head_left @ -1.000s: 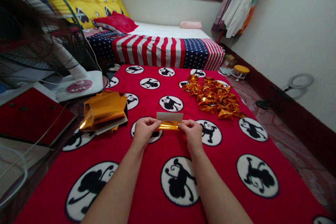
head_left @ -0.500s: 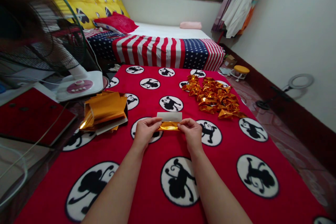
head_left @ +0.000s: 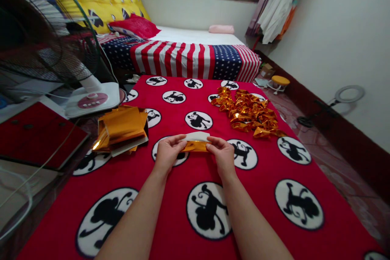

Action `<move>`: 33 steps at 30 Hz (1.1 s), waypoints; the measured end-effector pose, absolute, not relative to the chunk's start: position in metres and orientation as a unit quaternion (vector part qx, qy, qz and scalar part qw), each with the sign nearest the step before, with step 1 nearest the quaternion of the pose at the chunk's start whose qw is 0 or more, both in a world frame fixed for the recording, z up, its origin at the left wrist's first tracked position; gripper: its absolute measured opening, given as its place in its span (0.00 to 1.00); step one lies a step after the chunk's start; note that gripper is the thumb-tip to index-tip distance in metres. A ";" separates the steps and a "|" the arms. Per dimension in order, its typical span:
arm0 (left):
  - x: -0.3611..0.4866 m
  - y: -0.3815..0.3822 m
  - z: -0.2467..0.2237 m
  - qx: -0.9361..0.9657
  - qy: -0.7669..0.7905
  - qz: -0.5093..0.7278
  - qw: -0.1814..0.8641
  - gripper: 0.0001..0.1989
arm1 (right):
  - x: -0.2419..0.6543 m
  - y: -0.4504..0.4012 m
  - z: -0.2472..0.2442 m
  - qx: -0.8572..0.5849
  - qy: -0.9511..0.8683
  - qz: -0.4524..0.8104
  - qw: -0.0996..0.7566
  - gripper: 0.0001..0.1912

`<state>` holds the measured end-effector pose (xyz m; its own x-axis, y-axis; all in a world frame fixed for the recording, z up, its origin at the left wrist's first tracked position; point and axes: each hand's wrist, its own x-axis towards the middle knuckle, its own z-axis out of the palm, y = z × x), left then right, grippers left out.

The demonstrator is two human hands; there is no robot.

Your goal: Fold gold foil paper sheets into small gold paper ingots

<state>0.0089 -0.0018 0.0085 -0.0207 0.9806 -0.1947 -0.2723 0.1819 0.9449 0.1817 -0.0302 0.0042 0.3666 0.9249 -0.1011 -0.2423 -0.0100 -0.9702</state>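
A partly folded sheet of gold foil paper [head_left: 196,146] is held just above the red cloth, its white back showing along the far edge. My left hand [head_left: 167,152] pinches its left end between thumb and fingers. At the right end my right hand [head_left: 222,152] grips it the same way. To the left lies a stack of flat gold foil sheets [head_left: 123,126]. A pile of folded gold foil pieces [head_left: 250,109] rests at the back right of the cloth.
The red cloth [head_left: 170,227] has monkey prints in white circles. An electric fan [head_left: 93,95] stands at the left beside a dark red panel [head_left: 39,134]. Behind is a bed with a striped, starred cover [head_left: 183,59]. On the right floor are a yellow stool [head_left: 280,80] and a ring light [head_left: 350,94].
The white far edge of the foil paper has its corners bent in under my fingertips, where before it stood straight. Both hands have stayed in nearly the same place.
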 end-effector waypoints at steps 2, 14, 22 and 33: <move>0.009 -0.002 0.008 0.367 0.484 0.525 0.596 0.30 | 0.182 -0.030 0.004 -0.539 -0.319 0.465 0.626 0.15; 0.006 -0.001 0.003 0.510 0.551 0.504 0.426 0.16 | 0.180 -0.028 -0.002 -0.564 -0.360 0.411 0.619 0.16; 0.006 -0.001 0.007 0.503 0.558 0.500 0.432 0.17 | 0.177 -0.030 -0.001 -0.574 -0.385 0.382 0.613 0.17; 0.005 -0.002 0.011 0.461 0.531 0.512 0.494 0.23 | 0.179 -0.030 -0.001 -0.565 -0.401 0.383 0.611 0.16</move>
